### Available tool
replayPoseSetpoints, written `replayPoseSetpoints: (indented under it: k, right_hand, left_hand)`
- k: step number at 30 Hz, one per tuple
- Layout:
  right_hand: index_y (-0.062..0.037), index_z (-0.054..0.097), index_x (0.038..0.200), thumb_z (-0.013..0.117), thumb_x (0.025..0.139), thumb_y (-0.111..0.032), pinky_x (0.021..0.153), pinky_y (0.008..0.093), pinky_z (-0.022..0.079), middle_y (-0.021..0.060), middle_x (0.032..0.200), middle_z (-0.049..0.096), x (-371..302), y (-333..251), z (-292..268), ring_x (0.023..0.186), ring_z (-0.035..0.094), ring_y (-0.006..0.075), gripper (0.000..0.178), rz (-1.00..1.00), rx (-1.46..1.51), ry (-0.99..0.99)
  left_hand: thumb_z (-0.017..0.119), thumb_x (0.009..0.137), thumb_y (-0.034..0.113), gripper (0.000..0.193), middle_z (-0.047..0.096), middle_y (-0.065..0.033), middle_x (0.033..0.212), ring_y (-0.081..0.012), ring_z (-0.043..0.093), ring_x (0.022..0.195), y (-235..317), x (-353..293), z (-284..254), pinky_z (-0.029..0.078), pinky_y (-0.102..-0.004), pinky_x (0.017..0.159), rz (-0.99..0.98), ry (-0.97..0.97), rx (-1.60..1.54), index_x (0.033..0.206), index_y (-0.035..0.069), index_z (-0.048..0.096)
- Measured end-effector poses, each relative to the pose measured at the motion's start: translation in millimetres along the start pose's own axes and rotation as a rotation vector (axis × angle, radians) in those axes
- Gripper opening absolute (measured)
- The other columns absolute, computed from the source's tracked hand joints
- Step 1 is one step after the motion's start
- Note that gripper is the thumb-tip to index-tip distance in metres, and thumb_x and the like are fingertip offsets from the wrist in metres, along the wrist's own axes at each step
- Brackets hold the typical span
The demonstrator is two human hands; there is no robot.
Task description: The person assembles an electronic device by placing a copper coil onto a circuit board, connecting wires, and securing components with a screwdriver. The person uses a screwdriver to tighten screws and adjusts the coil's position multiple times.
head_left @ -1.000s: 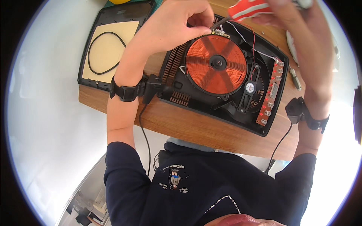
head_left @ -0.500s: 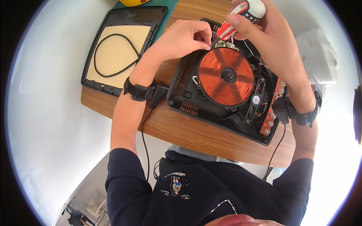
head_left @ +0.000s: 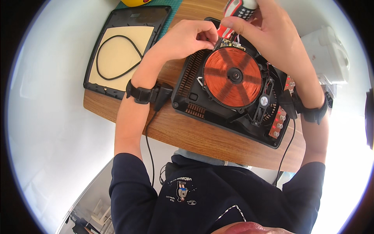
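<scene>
An opened induction cooker base (head_left: 194,97) lies at an angle on the wooden table, its round copper coil (head_left: 222,78) facing up. My right hand (head_left: 259,33) is wrapped round the red, white and black handle of a screwdriver (head_left: 240,9), over the far side of the base. Part of the handle and the tip are hidden. Close to its lower end, my left hand (head_left: 194,39) pinches thumb and fingers together at the edge of the circuit board (head_left: 231,43); what they hold, if anything, cannot be made out.
To the left lies the black cover panel (head_left: 113,19) with a cream sheet (head_left: 117,58) and a looped black cord (head_left: 98,58) on it. A green mat (head_left: 175,7) and a yellow object (head_left: 134,2) are behind. At right stands a white appliance (head_left: 325,54). Cables hang from both wrist straps.
My right hand has moved left with the screwdriver, whose handle now stands steeper. My left hand stays pinched in nearly the same place.
</scene>
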State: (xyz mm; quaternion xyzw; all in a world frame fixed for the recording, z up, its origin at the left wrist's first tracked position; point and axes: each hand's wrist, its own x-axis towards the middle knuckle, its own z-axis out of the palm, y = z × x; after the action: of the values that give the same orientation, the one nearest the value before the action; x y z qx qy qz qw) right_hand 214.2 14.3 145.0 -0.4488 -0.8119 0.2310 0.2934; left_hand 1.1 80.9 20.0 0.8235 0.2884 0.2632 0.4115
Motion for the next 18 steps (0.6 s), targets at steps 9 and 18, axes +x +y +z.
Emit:
replayPoseSetpoints:
  k: [9, 18]
  right_hand:
    - [0.0001, 0.051, 0.121, 0.062, 0.099, -0.026, 0.079, 0.0501, 0.053, 0.0252, 0.104, 0.063, -4.1, -29.1, -21.7, 0.089, 0.066, 0.0404, 0.036, -0.264, -0.322, -0.040]
    - [-0.0013, 0.063, 0.095, 0.065, 0.097, -0.043, 0.061, 0.0508, 0.053, 0.0178, 0.070, 0.068, 7.8, -21.3, -4.1, 0.065, 0.066, 0.0414, 0.042, -0.056, -0.657, 0.016]
  left_hand:
    - [0.063, 0.101, 0.010, 0.038, 0.064, -0.0093, 0.121, -0.0169, 0.064, 0.109, 56.9, 6.4, -53.0, 0.053, -0.0314, 0.092, 0.183, 0.102, -0.534, 0.136, 0.001, 0.053]
    - [0.057, 0.109, 0.031, 0.040, 0.062, -0.0081, 0.115, -0.0126, 0.059, 0.105, 101.2, 14.5, -36.1, 0.050, -0.0289, 0.092, 0.223, 0.146, -0.205, 0.133, -0.001, 0.053]
